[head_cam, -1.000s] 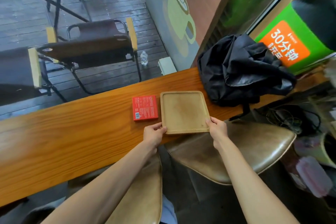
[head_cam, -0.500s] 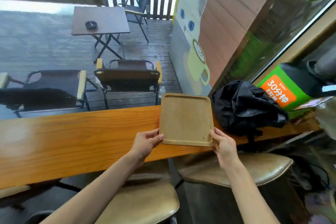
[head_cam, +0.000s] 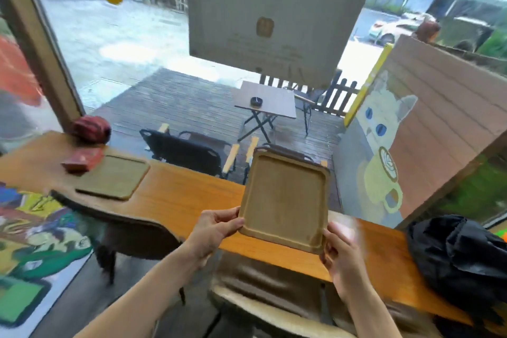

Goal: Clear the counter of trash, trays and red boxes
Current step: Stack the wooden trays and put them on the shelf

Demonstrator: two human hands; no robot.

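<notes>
**Tray lifted; second tray to the left**

Square pale wooden tray (head_cam: pixel 285 199) was held tilted above the long orange wooden desk (head_cam: pixel 178 195), left hand (head_cam: pixel 216 229) and right hand (head_cam: pixel 338 251) fingers clamped on its near corners. A second flat wooden tray (head_cam: pixel 115 177) with a red box (head_cam: pixel 82 160) lay far left, nearer the left hand.

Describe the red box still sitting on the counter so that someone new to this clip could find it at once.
Follow the long orange wooden counter to its far left end, where a second wooden tray lies flat. The red box rests on that tray's far left corner. It is flat and rectangular, unlike the rounded dark red object behind it.
</notes>
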